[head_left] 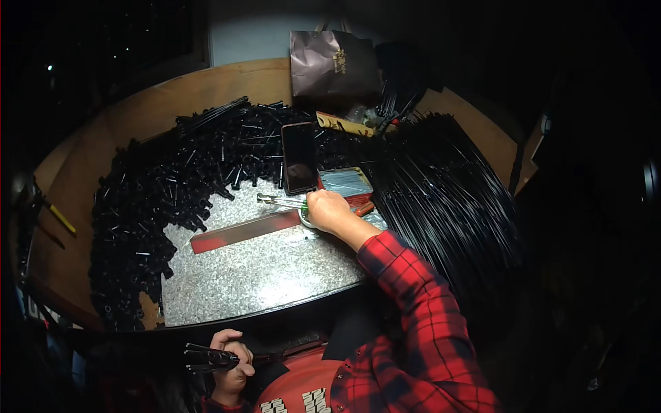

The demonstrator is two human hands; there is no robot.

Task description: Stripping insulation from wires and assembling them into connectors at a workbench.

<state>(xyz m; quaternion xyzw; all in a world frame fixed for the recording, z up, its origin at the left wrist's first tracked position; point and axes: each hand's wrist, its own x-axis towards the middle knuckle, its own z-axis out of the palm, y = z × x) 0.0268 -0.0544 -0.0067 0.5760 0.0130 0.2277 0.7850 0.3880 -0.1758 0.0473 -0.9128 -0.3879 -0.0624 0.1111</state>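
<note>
Low at the front edge, my left hand (233, 359) is closed around a small bundle of thin black rods (206, 358), their pale-tipped ends pointing left. My right hand (329, 208) reaches over the speckled grey slab (275, 272) and is closed on a slim metal tool with green on its handle (282, 201); the fingers hide the rest of it. Left of that hand lies a flat red-and-grey bar (241, 233). Just behind it a dark phone (299, 158) stands propped up, beside a tin of thin silvery sticks (345, 182). An orange handle (363, 208) shows next to the wrist.
A heap of short black tubular pieces (158, 179) covers the left and back. Long black rods (441, 193) lie stacked at right. A wooden rim (255, 74) curves behind, with a paper bag (330, 65). A red stool-like surface (303, 375) is near my lap.
</note>
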